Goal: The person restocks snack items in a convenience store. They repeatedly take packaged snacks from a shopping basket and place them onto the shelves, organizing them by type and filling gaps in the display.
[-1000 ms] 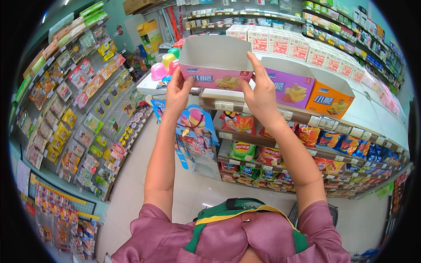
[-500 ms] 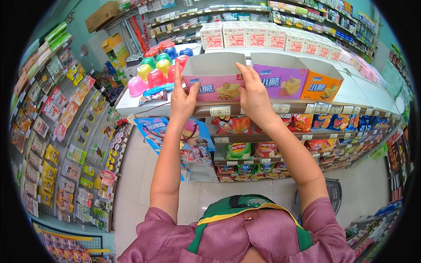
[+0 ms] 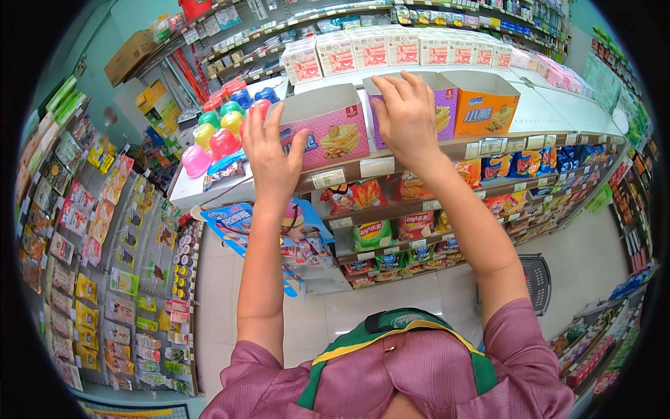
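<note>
On the white top of a shop shelf unit (image 3: 551, 108), close to its front edge, a pink open-topped carton (image 3: 335, 140) stands upright, its front panel facing the person and a wafer picture on the right part of it. The left hand (image 3: 273, 159) is open at the carton's left end, fingers pointing up and the thumb spread over the front panel; whether it presses on the cardboard I cannot tell. The right hand (image 3: 407, 120) is open too, its fingers loosely bent in front of a purple carton (image 3: 445, 105), covering much of that front; contact there cannot be made out. The purple carton stands just right of the pink one, and an orange carton (image 3: 486, 108) comes next in the row. Behind them runs a line of white boxes with pink-red fronts (image 3: 401, 50). To the left of the left hand sit domed cups (image 3: 223, 144) in several bright colours, with a blue packet (image 3: 227, 167) lying before them. Price labels (image 3: 377, 166) line the shelf edge, and bagged snacks (image 3: 372, 236) fill the tiers below.
</note>
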Motion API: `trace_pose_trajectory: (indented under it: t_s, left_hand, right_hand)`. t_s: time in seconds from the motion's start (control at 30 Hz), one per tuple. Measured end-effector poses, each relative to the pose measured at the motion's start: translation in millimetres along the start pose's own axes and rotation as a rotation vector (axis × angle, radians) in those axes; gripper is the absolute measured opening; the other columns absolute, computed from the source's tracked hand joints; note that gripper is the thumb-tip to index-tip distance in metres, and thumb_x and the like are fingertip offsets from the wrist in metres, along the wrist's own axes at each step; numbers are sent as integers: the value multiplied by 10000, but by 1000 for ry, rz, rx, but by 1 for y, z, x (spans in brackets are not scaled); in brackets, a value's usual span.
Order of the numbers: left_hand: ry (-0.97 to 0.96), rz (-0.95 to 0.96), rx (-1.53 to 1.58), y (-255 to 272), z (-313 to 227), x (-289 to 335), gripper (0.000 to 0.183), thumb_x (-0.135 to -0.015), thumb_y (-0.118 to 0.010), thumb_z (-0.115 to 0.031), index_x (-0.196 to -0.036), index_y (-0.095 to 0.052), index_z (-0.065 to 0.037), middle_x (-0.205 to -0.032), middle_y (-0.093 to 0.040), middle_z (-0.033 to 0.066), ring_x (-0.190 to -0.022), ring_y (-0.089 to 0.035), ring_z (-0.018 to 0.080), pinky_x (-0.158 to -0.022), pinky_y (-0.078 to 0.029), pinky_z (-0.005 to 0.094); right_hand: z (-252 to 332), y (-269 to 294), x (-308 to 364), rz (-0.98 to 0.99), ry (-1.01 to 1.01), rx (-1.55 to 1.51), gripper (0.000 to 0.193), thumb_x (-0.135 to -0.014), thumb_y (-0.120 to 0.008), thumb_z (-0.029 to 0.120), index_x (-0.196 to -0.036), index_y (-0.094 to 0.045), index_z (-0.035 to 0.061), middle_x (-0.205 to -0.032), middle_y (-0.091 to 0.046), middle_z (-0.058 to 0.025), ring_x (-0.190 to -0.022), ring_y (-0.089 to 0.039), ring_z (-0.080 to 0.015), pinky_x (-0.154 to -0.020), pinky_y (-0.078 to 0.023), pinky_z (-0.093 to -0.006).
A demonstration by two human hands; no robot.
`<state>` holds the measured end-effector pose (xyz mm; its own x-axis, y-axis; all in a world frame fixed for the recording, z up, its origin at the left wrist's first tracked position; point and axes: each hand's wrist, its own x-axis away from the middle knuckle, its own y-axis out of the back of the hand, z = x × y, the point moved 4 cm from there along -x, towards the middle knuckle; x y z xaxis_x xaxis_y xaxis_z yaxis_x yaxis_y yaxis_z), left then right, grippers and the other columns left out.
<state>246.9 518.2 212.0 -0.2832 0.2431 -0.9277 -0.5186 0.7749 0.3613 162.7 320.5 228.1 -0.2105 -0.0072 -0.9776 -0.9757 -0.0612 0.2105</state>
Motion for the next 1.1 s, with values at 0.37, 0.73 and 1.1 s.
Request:
trace_pose_trajectory:
  t_s: [0.37,0.73,1.1]
  left_hand:
    - [-192,87,63,-39,-12,-22,111,-821,-635,-158,-813,-639,-48,-867,-650,101,-970,-570,316,-912,-360,450]
    - [123,-40,367,-25,-110,35,257,-958,-463,-67,-1160,-555,62,-1128,-612,162,-996,-604,223,-895,-484,311]
    - [273,1222,832,-212,-303,252,176,-890,-573,-85,-1001,-640,34,-911,-658,99,-805,-591,129,-729,-482,267]
  right_hand:
    - [-35,-18,2,289,130,-24,111,-793,-560,147,-728,-623,82,-706,-639,-101,-732,-609,-289,-823,-422,-470]
    - [-59,85,54,-64,-25,-264,154,-694,-632,222,-684,-603,71,-731,-587,-77,-786,-564,-272,-882,-357,-448]
    - [-178,203,336,701,-775,-117,152,-810,-592,203,-790,-643,61,-802,-629,-78,-836,-578,-249,-818,-398,-381]
